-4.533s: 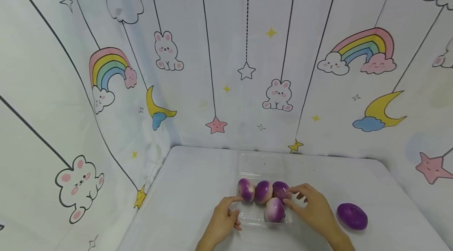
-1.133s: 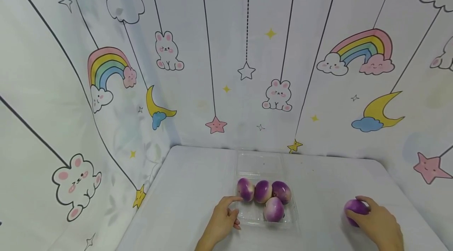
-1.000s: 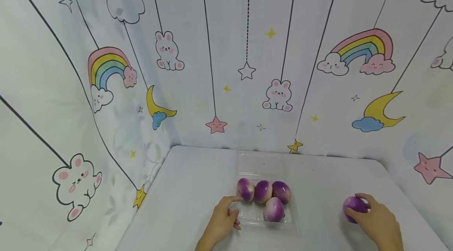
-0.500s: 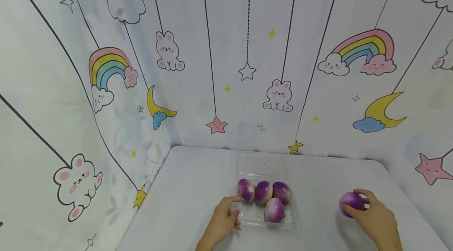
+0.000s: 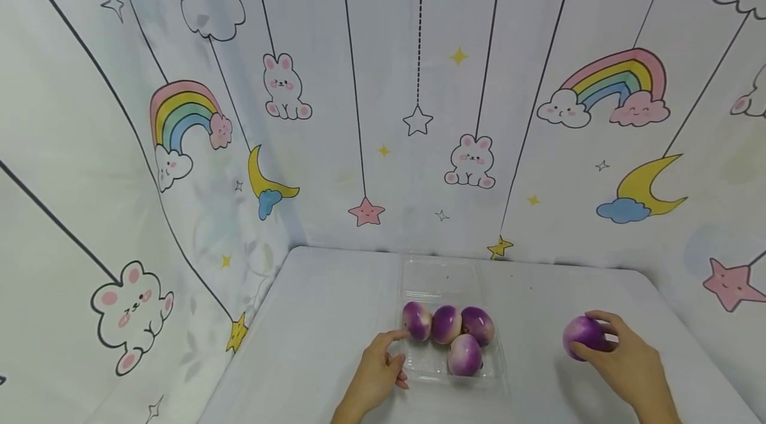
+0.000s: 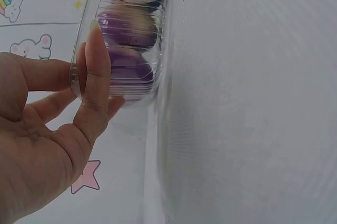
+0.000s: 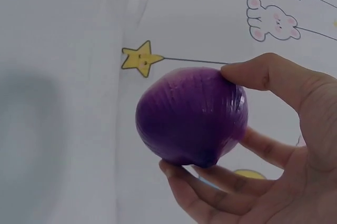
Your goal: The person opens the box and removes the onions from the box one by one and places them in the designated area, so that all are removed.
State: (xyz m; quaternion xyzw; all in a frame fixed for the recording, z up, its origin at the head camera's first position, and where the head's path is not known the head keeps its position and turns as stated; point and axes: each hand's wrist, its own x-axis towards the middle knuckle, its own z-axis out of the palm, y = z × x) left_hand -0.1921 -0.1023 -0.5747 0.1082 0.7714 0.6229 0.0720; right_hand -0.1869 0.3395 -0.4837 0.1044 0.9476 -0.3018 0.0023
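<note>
A purple onion point(image 5: 584, 338) is held up off the table by my right hand point(image 5: 625, 357), right of the clear plastic container point(image 5: 413, 364). In the right wrist view the thumb lies on one side of this ribbed, glossy onion point(image 7: 192, 116) and fingertips press its other side. My left hand point(image 5: 376, 367) pinches the container's near-left wall; the left wrist view shows the thumb outside and a fingertip behind the clear wall point(image 6: 76, 77). Inside sit several purple-and-white onions: three in the back row, including the middle onion point(image 5: 446, 325), and a front onion point(image 5: 464, 355) at the right.
The container's clear lid point(image 5: 441, 278) lies opened back toward the wall. A white cloth-covered table point(image 5: 323, 304) spreads under everything. Behind and to the left hang white curtains point(image 5: 323, 165) printed with rabbits, stars and rainbows.
Earlier my right hand was at the back-right onion in the container, then took the loose onion from the table at the right. It has since lifted that onion and moved left. The left hand stays put.
</note>
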